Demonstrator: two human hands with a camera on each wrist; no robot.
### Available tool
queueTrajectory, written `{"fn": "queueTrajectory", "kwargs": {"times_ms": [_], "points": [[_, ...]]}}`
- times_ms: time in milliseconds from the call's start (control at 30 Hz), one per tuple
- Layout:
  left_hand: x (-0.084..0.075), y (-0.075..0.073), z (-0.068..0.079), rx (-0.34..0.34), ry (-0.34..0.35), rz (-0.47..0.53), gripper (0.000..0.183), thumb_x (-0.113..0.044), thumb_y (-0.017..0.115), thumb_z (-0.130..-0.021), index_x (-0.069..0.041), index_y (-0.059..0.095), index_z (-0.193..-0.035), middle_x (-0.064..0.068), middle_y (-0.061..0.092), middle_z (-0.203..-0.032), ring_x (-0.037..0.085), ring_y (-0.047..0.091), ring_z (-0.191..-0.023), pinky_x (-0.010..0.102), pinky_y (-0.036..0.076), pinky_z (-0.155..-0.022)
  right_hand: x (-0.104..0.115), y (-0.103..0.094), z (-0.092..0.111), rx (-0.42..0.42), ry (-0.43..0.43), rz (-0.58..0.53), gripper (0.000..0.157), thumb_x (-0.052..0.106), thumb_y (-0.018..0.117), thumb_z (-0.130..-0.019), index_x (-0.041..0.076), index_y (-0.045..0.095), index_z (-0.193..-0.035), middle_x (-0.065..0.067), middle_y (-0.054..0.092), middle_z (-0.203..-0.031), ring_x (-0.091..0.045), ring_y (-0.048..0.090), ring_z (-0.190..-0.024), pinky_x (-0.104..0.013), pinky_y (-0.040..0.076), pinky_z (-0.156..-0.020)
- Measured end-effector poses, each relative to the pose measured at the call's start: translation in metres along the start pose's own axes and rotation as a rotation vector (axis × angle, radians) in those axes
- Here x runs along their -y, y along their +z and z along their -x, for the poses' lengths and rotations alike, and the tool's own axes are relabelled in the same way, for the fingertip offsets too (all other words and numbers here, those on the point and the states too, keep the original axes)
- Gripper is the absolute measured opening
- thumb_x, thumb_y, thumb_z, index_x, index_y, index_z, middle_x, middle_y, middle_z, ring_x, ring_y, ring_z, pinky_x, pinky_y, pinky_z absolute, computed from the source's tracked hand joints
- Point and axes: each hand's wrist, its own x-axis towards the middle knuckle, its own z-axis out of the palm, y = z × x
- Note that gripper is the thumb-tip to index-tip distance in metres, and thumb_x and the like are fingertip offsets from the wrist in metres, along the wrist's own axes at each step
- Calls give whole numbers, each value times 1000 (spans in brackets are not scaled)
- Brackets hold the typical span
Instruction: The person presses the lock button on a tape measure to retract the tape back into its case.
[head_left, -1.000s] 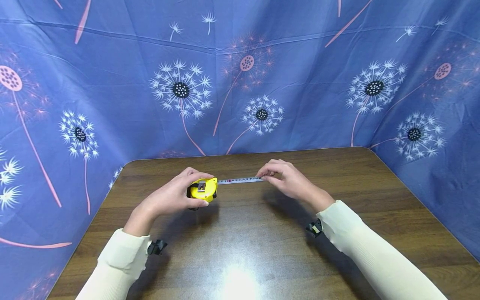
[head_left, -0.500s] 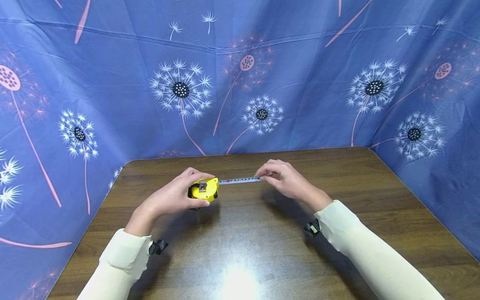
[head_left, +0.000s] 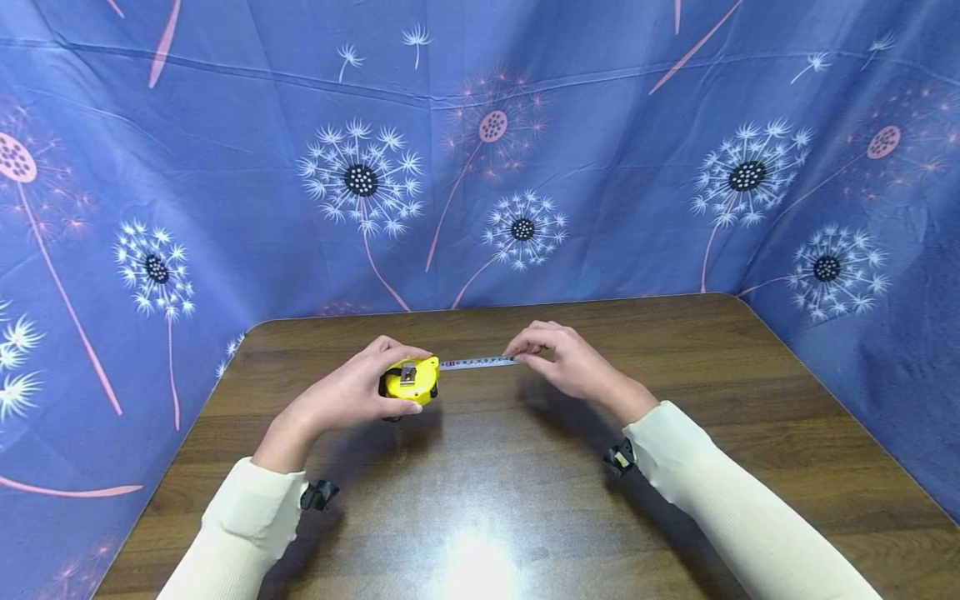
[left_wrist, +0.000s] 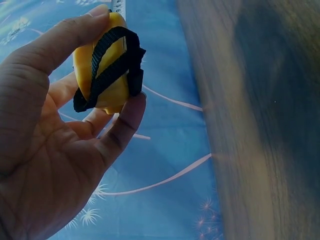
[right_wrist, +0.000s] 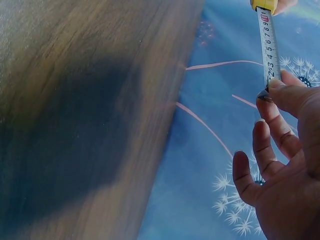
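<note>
My left hand (head_left: 347,385) grips a yellow tape measure (head_left: 414,383) above the table, thumb on one side and fingers on the other. A metal clip shows on its case in the head view. In the left wrist view a black strap (left_wrist: 112,70) loops across the yellow case (left_wrist: 117,92). From the case a short length of white blade (head_left: 476,362) stretches to the right. Its end hook (right_wrist: 265,94) is pinched between thumb and index finger of my right hand (head_left: 562,358); the other fingers of that hand are loosely bent in the right wrist view.
Beneath both hands lies a brown wood-grain table (head_left: 480,458), with a bright glare near its front. A blue cloth (head_left: 615,167) with a dandelion print hangs behind and at the sides. Each wrist wears a small black device (head_left: 318,495).
The right hand has drifted slightly left towards the case, and the visible blade is a little shorter. The left hand with the tape measure has shifted slightly right.
</note>
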Motion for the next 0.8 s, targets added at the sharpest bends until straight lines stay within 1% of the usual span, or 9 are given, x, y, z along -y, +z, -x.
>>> {"fn": "queueTrajectory", "kwargs": {"times_ms": [100, 333, 567, 800], "points": [[-1, 0, 0, 0, -3, -5, 68, -25, 89, -82, -22, 60, -144, 3, 54, -121, 17, 50, -106, 41, 47, -91, 0, 1, 0, -4, -10, -2, 18, -2, 75, -92, 13, 78, -102, 6, 70, -100, -13, 62, -91, -39, 54, -79], [-4, 0, -2, 16, -16, -3, 68, -27, 88, -83, -23, 59, -145, 4, 54, -122, 18, 50, -105, 41, 47, -91, 1, 4, 0, 0, -14, -8, 18, -2, 74, -92, 13, 77, -102, 6, 70, -100, -14, 62, -91, -47, 54, -79], [-6, 1, -2, 26, -20, -2, 68, -27, 88, -83, -24, 59, -145, 4, 54, -122, 18, 50, -106, 41, 47, -91, 2, 7, -1, 8, -14, -19, 18, -2, 74, -92, 13, 78, -102, 5, 70, -100, -13, 63, -91, -40, 54, -81], [-8, 3, -3, 23, -8, 6, 68, -26, 88, -83, -24, 59, -145, 2, 55, -123, 16, 50, -107, 40, 47, -91, 5, 9, -2, 12, -24, -20, 18, -1, 73, -93, 12, 77, -104, 3, 71, -101, -13, 63, -91, -41, 54, -79]]}}
